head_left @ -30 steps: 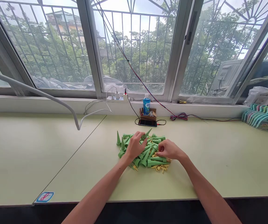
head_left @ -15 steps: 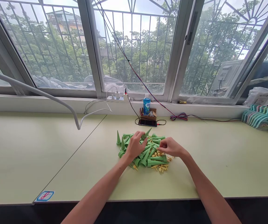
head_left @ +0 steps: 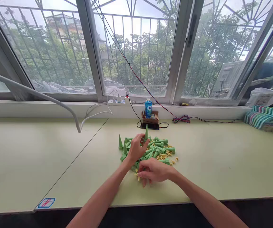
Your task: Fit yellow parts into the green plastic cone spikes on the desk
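Observation:
My left hand (head_left: 137, 148) is closed around the base of a green plastic cone spike (head_left: 146, 132), its point upward, over the far side of the pile. My right hand (head_left: 154, 171) is low at the pile's near edge. Its thumb and index finger pinch a small yellow T-shaped plastic piece (head_left: 138, 178); its other fingers hang loosely. Between and behind the hands lies a heap of green spikes (head_left: 156, 152), partly hidden by them. Loose yellow pieces (head_left: 161, 156) are mixed in at the right. Two spikes (head_left: 120, 142) stand upright at the left.
Behind the pile lie a black phone (head_left: 150, 126) with a cable and a small cardboard box (head_left: 153, 117) with a blue bottle (head_left: 148, 107). A bundled cable (head_left: 181, 119) and turquoise hangers (head_left: 266, 117) are to the right. A white curved tube (head_left: 62, 104) hangs at left.
My right hand has moved left and toward me, from the pile's right side to the yellow piece at the near edge. The spike in my left hand has turned from tilted to upright.

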Available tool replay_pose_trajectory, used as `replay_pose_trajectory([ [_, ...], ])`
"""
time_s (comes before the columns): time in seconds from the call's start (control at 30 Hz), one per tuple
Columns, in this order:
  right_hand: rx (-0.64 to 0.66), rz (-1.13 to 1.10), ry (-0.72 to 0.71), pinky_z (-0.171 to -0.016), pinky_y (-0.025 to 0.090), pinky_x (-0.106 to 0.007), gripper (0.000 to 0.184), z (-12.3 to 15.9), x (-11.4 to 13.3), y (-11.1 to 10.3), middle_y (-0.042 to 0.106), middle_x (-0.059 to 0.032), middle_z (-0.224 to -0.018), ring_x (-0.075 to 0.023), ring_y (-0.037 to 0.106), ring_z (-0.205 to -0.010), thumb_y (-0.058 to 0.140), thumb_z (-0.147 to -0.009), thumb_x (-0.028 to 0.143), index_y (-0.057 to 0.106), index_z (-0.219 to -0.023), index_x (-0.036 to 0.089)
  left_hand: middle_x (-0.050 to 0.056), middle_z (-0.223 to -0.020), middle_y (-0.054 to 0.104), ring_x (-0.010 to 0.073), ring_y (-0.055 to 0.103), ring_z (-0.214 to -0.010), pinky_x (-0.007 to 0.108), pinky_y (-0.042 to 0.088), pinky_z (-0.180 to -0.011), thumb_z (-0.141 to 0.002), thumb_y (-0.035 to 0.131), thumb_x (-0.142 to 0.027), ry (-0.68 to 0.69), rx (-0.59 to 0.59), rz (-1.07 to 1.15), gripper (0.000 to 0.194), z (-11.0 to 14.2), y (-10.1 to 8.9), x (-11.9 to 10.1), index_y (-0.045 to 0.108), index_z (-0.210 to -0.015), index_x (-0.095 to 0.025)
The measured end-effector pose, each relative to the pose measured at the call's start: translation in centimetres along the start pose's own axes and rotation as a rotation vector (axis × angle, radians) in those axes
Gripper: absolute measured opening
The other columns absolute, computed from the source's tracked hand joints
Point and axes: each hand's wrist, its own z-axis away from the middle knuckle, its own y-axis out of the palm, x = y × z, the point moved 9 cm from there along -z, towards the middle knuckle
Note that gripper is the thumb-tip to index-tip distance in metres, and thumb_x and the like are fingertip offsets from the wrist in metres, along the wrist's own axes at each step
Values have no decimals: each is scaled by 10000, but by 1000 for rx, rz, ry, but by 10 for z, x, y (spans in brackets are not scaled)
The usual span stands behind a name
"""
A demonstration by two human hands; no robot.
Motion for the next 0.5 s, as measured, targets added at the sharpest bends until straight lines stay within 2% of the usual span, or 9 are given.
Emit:
replay_pose_trajectory([
  [0.17, -72, -11, 37, -507, 507, -227, 186, 2, -16, -19, 671, 5, -657, -140, 664, -548, 545, -922, 325, 504, -797, 194, 32, -851, 635, 126, 597, -681, 259, 519, -655, -916, 550, -309, 7, 30, 19, 142, 0, 3, 0, 586, -955, -178],
  [0.3, -122, 38, 54, -488, 483, -246, 188, 12, -21, -36, 690, -16, -700, -185, 695, -623, 550, -918, 344, 519, -796, 204, 24, -825, 628, 124, 580, -668, 256, 501, -648, -922, 540, -312, 16, 58, 29, 139, 2, 7, -4, 581, -927, -179],
  [0.5, -204, 20, 26, -569, 535, -314, 226, 22, -33, -57, 675, -16, -659, -189, 683, -611, 565, -913, 362, 489, -758, 217, 21, -806, 613, 126, 559, -663, 256, 478, -649, -927, 527, -317, 56, 70, -16, 147, 3, 10, -10, 571, -904, -179],
])
